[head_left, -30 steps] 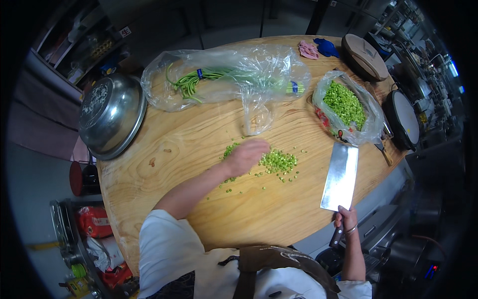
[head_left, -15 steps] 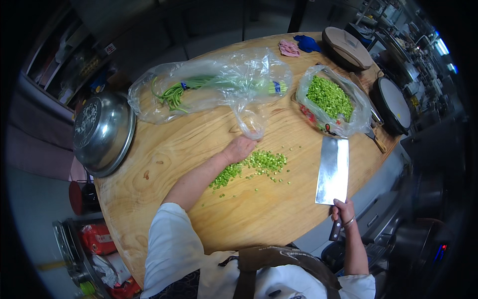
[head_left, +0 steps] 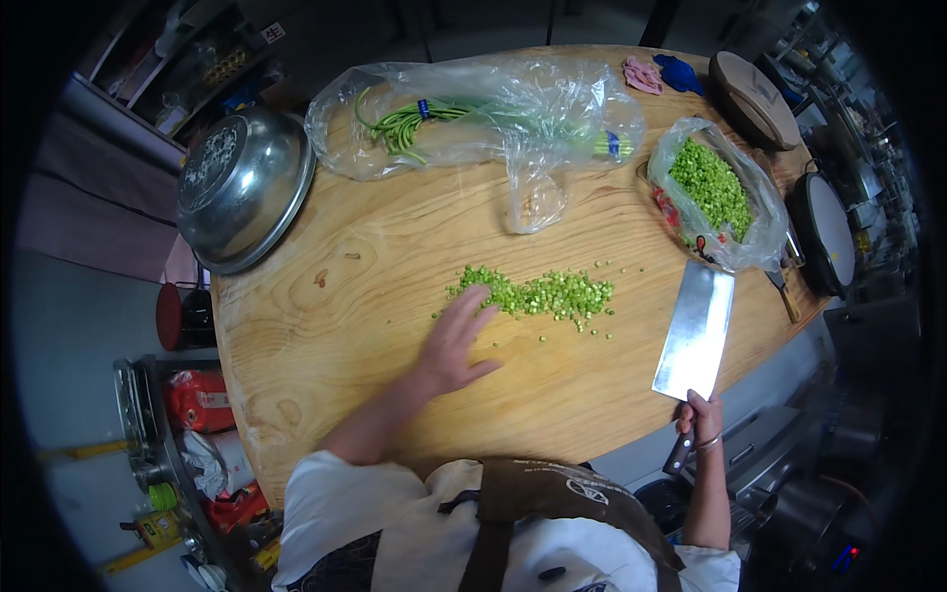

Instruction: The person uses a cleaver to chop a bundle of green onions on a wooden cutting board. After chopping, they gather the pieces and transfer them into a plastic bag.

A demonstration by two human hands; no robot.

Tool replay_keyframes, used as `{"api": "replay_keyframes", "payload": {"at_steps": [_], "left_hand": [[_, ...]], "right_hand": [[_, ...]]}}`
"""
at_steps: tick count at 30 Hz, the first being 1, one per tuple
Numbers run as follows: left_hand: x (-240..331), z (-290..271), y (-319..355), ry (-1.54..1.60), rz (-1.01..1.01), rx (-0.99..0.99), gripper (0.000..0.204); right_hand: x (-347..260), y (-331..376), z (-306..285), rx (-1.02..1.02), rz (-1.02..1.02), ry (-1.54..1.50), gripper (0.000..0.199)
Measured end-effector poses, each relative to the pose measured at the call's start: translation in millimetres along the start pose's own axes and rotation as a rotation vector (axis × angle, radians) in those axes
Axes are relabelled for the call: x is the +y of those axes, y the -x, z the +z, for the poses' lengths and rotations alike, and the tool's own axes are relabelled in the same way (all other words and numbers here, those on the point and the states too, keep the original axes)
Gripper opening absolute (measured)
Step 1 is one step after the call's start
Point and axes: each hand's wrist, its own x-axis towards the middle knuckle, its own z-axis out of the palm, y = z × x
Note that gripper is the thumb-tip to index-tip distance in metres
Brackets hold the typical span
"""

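With its fingers spread, my left hand is at the near left end of a pile of chopped green stalks on the wooden table. It holds nothing; whether the fingertips touch the bits I cannot tell. My right hand grips the dark handle of a broad cleaver, its blade pointing away from me over the table's right part. Just beyond the blade tip sits a clear plastic bag heaped with chopped green pieces. Farther back, a large clear bag covers long green stalks bound with blue bands.
An upturned metal basin rests at the table's left edge. Pink and blue cloths lie at the far edge. Along the right side are a brown-lidded round container, a round black pan and a wooden-handled scraper.
My left hand has let go of the large bag's loose end and come back toward me, its fingers now spread. The cleaver stays in my right hand. The view has shifted.
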Motion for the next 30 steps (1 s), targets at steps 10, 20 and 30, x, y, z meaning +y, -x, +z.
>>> {"api": "replay_keyframes", "payload": {"at_steps": [10,20,30], "left_hand": [[-27,6,-2,-0.242,-0.255,-0.172,0.106],[-6,85,-107,-0.044,0.0,-0.15,0.095],[-9,96,-149,-0.083,0.12,-0.2,0.087]], "right_hand": [[-10,4,9,0.016,0.003,-0.025,0.008],[-8,1,1,-0.016,0.054,-0.025,0.011],[-29,7,31,-0.15,0.117,0.047,0.012]]}}
